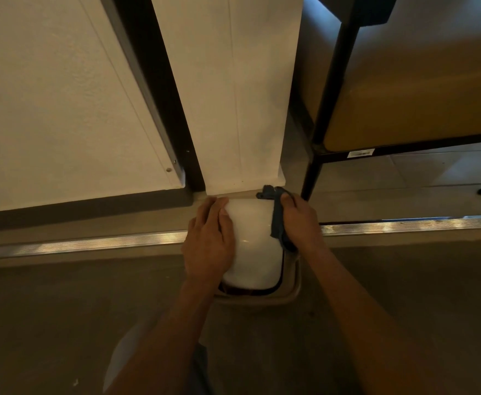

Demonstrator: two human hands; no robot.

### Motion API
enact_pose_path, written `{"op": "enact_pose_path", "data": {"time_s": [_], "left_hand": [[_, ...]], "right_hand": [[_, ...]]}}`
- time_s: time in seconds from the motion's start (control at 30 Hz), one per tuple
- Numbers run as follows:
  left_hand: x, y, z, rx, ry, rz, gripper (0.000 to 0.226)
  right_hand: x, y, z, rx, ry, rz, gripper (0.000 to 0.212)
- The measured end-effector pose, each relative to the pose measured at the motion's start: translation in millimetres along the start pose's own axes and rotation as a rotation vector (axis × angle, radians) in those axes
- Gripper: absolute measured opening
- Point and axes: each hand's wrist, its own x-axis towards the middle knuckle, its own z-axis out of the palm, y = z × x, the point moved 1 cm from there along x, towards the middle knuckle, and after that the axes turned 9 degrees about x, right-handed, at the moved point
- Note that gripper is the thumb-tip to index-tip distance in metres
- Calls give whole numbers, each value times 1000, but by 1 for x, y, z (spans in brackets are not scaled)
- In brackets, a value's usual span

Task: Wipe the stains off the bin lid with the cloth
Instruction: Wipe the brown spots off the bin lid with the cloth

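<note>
While steadying the white bin lid (pixel 252 243) with flat fingers of the left hand (pixel 209 240), gripping the blue cloth (pixel 277 223) in the right hand (pixel 302 220) at the lid's far edge. Risking: lid swinging under pressure, cloth slipping off, stains being missed.

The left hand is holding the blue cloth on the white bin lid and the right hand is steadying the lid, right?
Not quite: the hands are swapped. In the head view the right hand grips the blue cloth at the white bin lid's right edge, and the left hand steadies the lid with flat fingers on its left side.
</note>
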Motion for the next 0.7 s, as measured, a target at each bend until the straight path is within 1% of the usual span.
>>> {"op": "enact_pose_path", "data": {"time_s": [0.1, 0.17, 0.23, 0.33, 0.4, 0.47, 0.57, 0.7], "left_hand": [[-1, 3, -2, -12, 8, -3, 52], [0, 4, -1, -7, 10, -14, 53], [-1, 5, -2, -3, 20, -18, 54], [-3, 7, -2, -53, 17, -39, 58], [-5, 8, -1, -102, 1, -69, 56], [-8, 9, -2, -127, -5, -82, 53], [-13, 7, -1, -172, -33, -88, 53], [-23, -5, -1, -402, -63, -159, 57]], "right_hand": [[-43, 17, 0, 66, 143, -105, 32], [-79, 38, 4, 72, 229, -112, 41], [-106, 55, 10, 24, 280, -112, 53], [-107, 56, 12, 13, 327, -140, 56], [-88, 41, 7, 6, 327, -128, 43], [-66, 28, -2, 22, 280, -72, 29], [-50, 28, -9, 61, 216, -72, 33], [-53, 35, -9, 86, 216, -85, 33]]}}
